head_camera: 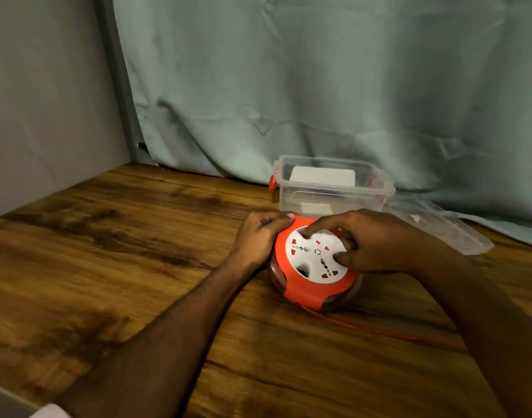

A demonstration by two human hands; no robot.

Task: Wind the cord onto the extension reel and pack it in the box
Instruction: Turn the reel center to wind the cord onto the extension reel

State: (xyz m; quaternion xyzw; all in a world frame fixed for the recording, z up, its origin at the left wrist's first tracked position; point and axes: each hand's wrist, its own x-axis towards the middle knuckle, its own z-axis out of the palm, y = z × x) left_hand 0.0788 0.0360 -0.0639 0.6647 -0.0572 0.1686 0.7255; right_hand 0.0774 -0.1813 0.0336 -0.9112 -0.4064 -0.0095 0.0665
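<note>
The round orange-and-white plastic extension reel lay flat on the brown wooden table, with the clear plastic box just beyond at twelve o'clock. The left hand gripped its rim at ten o'clock; the right hand curled into the white hub's finger holes. The thin orange cord trailed toward four o'clock. The reel seemed rigid and light, its smooth shell best held by the rim.

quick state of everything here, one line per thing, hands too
extension reel: flat on the table, sockets up
cord: partly unwound, trailing right across the table
box: open, a white item inside
lid: off, lying right of the box
left hand: grips the reel's rim
right hand: fingers curled on the white socket face
</note>
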